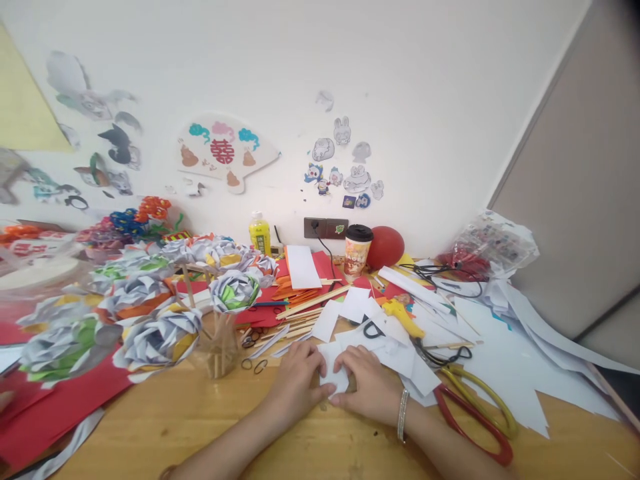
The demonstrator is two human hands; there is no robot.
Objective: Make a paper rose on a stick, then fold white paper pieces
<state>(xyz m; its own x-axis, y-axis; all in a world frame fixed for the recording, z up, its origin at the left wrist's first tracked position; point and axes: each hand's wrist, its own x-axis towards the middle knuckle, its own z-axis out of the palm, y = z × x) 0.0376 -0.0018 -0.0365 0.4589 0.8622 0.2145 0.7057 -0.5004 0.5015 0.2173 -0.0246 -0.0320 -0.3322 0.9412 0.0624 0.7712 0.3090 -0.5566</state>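
Between my two hands is a small white piece of paper [334, 370], held low over the wooden table. My left hand [301, 375] grips its left edge with bent fingers, the thumb at the near edge. On the other side my right hand [367, 381], with a silvery bracelet at the wrist, pinches the right edge. Whether the paper is folded I cannot tell. White paper scraps [326, 321] lie just beyond my hands. Scissors with red and yellow handles [477, 407] rest to the right of my right forearm.
Folded paper flowers [157, 337] fill the left side, some standing in a clear cup [217, 347]. Wooden sticks [295, 325], a yellow glue gun [403, 317], a lidded paper cup [358, 250], a red balloon [386, 247] and a yellow bottle [259, 233] are beyond. Large white sheets [500, 360] spread right.
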